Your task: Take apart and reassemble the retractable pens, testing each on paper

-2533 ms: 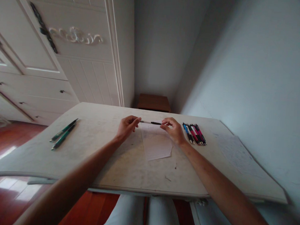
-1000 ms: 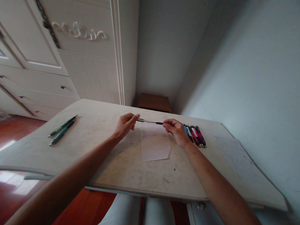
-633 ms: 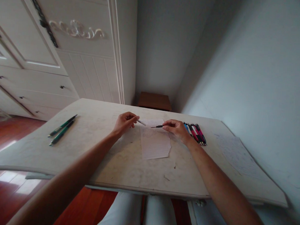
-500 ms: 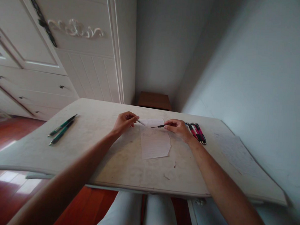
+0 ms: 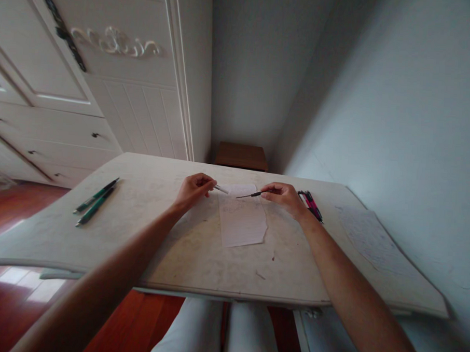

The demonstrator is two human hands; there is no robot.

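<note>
Over a sheet of lined paper with handwriting and a torn edge, both my hands hold slim pen parts, apart and pointing toward each other. My left hand pinches a pale, thin pen tube; its other end is hidden in the fingers. Between the fingertips of my right hand is a black pen piece with a thin dark end pointing left. Several pens, black, pink and white, lie side by side just right of my right hand, which partly covers them.
Two green pens lie at the table's left. A scribbled sheet rests on the right by the wall. Small scraps dot the near part of the whitish table. A white cabinet and a brown wooden box-like piece stand behind.
My right hand has shifted slightly right with the black pen piece, covering more of the pink and black pens. My left hand keeps its hold almost in place.
</note>
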